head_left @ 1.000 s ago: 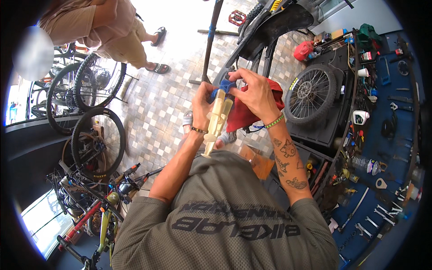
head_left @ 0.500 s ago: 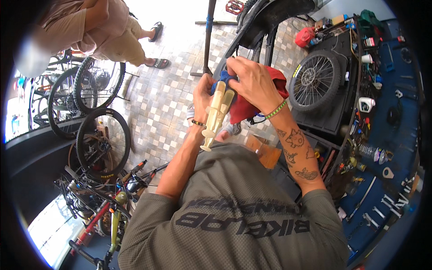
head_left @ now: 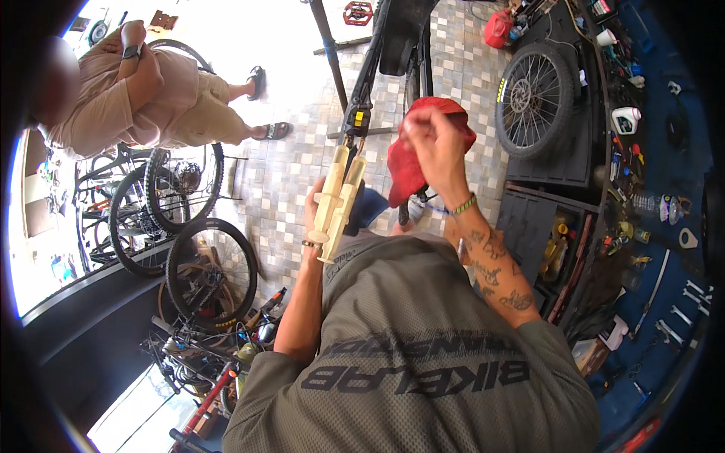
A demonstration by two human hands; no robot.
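Note:
Two cream-coloured syringes (head_left: 338, 196) stand side by side, their tips at a dark bicycle part (head_left: 361, 117) with a small yellow block. My left hand (head_left: 315, 200) is at their left side, its fingers mostly hidden behind them. A dark blue cloth (head_left: 368, 208) comes out behind the syringes on their other side, apparently held in that hand; the grip itself is hidden. My right hand (head_left: 440, 147) is raised in front of a red cloth-like cover (head_left: 406, 175). Its fingers are curled together and slightly blurred, so whatever they pinch cannot be made out.
A person (head_left: 151, 106) with folded arms stands at the far left. Several bicycles and a loose wheel (head_left: 211, 272) crowd the left side. On the right, a spoked wheel (head_left: 532, 98) lies on a dark bench beside a blue tool board (head_left: 657, 249). A bike frame (head_left: 396, 45) extends ahead.
My right hand has left the syringe tips and moved right, its fingers curled. The blue cloth has come away from the tips, uncovering the yellow block. The view has shifted.

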